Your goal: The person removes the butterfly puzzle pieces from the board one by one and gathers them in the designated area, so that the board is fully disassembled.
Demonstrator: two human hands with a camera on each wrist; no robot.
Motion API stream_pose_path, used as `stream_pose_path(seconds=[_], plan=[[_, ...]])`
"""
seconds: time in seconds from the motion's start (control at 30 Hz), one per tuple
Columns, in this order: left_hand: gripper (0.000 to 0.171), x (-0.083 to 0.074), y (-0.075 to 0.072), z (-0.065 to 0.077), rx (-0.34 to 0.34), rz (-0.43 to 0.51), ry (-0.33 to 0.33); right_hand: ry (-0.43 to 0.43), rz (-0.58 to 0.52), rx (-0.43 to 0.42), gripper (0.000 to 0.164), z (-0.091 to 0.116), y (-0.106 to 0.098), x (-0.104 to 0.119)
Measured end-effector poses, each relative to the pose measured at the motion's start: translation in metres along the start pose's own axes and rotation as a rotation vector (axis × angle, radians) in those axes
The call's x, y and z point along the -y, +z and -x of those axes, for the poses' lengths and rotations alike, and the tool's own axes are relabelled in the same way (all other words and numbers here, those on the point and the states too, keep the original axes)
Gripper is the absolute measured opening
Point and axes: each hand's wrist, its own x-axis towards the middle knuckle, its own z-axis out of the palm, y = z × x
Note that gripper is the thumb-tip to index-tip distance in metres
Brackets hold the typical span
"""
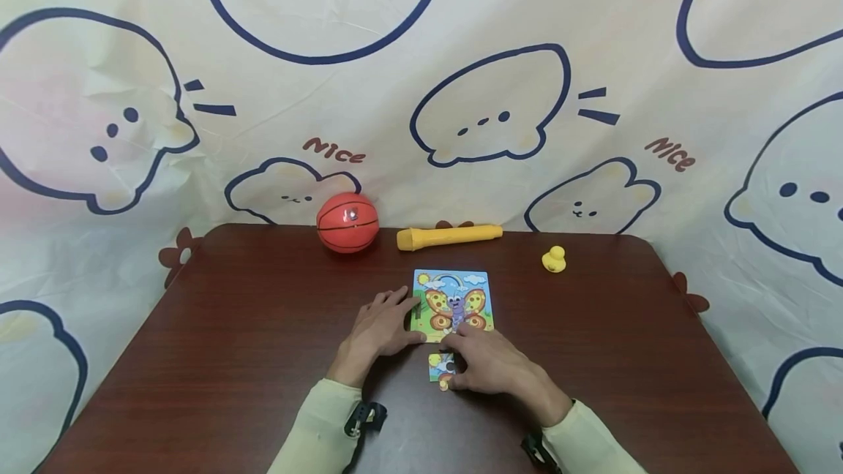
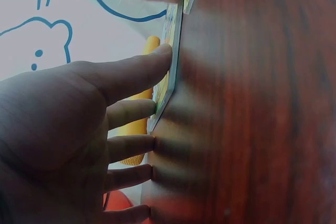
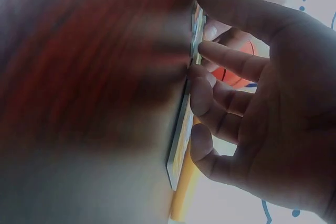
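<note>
A square butterfly jigsaw board (image 1: 454,302) lies flat on the table. In the head view my left hand (image 1: 377,331) rests at its left side, fingers fairly straight, thumb touching the lower left corner. Just below the board lies a small jigsaw piece (image 1: 437,366) with a rounded tab. My right hand (image 1: 490,360) pinches this piece between thumb and index finger across its right side. In the right wrist view the other fingers (image 3: 201,98) bend beside the board's edge. The left wrist view shows the left thumb (image 2: 157,59) against the board's edge.
Along the back of the dark wooden table (image 1: 263,357) are a red ball (image 1: 347,222) and a yellow toy microphone (image 1: 450,236). A yellow rubber duck (image 1: 555,260) sits at the back right. A printed cloth (image 1: 487,6) hangs behind.
</note>
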Motion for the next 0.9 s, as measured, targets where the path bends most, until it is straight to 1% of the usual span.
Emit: stream_pose_path(seconds=[0.13,0.37,0.5,0.63,0.8,0.9], plan=[[0.071,-0.001,0.000,0.000,-0.003,-0.009,-0.005,0.020,-0.022,-0.036,0.048,0.001,-0.003,-0.005],[0.071,-0.001,0.000,0.000,0.010,-0.012,-0.015,0.059,-0.053,-0.113,0.058,-0.005,-0.010,-0.020],[0.071,-0.002,0.000,0.000,0.014,-0.005,-0.014,0.062,-0.086,-0.142,0.059,-0.010,-0.013,-0.029],[0.071,-0.001,0.000,0.000,0.014,-0.002,-0.016,0.073,-0.097,-0.150,0.061,-0.016,-0.012,-0.035],[0.071,-0.001,0.000,-0.001,0.011,-0.011,-0.009,0.108,-0.056,-0.138,0.068,-0.022,-0.013,-0.037],[0.071,-0.001,0.000,-0.001,0.011,-0.011,-0.008,0.116,-0.038,-0.125,0.068,-0.026,-0.015,-0.038]])
